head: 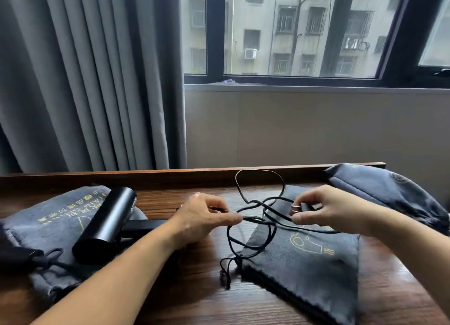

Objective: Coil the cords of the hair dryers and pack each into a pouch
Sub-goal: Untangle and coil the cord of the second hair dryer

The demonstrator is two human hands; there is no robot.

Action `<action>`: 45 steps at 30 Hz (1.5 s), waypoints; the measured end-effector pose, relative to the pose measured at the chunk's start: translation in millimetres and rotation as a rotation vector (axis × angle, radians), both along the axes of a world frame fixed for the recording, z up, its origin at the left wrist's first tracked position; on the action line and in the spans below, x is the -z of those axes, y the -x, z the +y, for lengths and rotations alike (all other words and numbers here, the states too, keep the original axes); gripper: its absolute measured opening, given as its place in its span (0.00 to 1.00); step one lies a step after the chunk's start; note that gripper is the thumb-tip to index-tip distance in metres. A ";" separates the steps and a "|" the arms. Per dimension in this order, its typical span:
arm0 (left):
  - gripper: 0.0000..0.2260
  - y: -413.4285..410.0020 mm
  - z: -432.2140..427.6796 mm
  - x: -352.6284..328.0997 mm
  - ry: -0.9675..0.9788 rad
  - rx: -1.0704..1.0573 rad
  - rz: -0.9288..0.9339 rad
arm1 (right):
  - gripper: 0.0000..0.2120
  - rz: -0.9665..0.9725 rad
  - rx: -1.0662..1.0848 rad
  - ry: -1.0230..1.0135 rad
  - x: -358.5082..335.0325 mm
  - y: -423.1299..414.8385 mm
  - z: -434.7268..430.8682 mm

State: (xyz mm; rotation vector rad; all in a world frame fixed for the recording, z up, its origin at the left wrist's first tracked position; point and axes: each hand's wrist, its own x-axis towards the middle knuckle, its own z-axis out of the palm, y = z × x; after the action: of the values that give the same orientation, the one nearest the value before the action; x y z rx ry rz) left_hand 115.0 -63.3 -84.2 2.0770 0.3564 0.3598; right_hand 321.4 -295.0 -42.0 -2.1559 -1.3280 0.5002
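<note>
This is a lived-in room, a bedroom or hotel room rather than a workshop. Heavy grey pleated curtains (85,81) hang left of a dark-framed window (215,32) that looks onto a weathered apartment block (280,20). Under the sill, a dark wooden worktop (194,288) with a raised back edge stands against a plain beige wall (292,130).

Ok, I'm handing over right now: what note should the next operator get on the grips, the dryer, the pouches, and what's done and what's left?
Left grip pinches the cord just past the dryer's handle.
Right grip pinches the plug.
The hair dryer lies on the left pouch. Its cord sprawls in loose loops over the flat middle pouch.
The far-right pouch bulges; its contents are hidden.
Done: the cord is in hand at both ends, but not coiled yet.
Left: coil the cord, then slide the dryer into a pouch.
</note>
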 end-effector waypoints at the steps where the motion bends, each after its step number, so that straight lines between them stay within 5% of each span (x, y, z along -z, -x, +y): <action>1: 0.16 2.7 0.8 -3.2 -0.019 -0.002 0.022 | 0.23 0.038 0.011 -0.040 4.4 -1.4 -3.9; 4: 0.14 9.3 6.5 -10.7 -0.099 -0.015 0.070 | 0.17 0.020 -0.010 -0.094 11.0 -3.5 -11.9; 7: 0.13 10.5 11.3 -11.8 -0.155 -0.038 0.107 | 0.22 -0.079 0.098 -0.146 14.9 -12.1 -12.1; 10: 0.12 7.5 15.6 -7.0 -0.213 -0.016 0.105 | 0.27 -0.350 0.246 -0.188 18.7 -19.2 -7.5; 14: 0.05 2.4 15.7 2.3 -0.129 0.030 0.096 | 0.19 -0.552 0.213 -0.050 21.8 -4.6 3.2; 19: 0.04 1.3 16.4 9.5 -0.010 0.043 0.015 | 0.17 -0.514 0.182 0.201 27.3 1.4 19.5; 24: 0.07 3.1 12.8 11.7 -0.002 0.050 -0.074 | 0.16 -0.497 0.145 -0.207 8.4 23.8 44.3; 27: 0.07 4.6 10.7 11.8 -0.025 0.064 -0.109 | 0.29 -0.279 0.008 -0.110 11.3 50.0 68.5; 30: 0.07 9.2 11.7 10.7 -0.045 0.062 -0.114 | 0.15 -0.256 -0.005 -0.189 18.0 55.3 85.3; 33: 0.26 11.2 13.9 11.3 0.063 -0.008 -0.125 | 0.04 -0.022 0.040 -0.433 11.8 37.6 83.8; 39: 0.22 12.2 15.5 2.4 0.068 -0.192 -0.179 | 0.13 -0.178 0.318 -0.500 1.6 -22.6 36.2; 41: 0.15 13.7 18.1 -0.7 0.073 -0.235 -0.170 | 0.13 -0.217 0.334 -0.421 2.7 -30.4 22.5; 45: 0.24 16.6 28.4 4.3 0.016 -0.278 -0.143 | 0.10 -0.385 0.380 -0.146 12.2 -30.8 9.3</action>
State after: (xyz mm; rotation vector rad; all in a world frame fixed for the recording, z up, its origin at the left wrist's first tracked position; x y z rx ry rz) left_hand 98.4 -35.0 -88.5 1.9749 0.5610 0.6656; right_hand 352.2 -285.7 -54.2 -2.3766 -1.0553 -0.1647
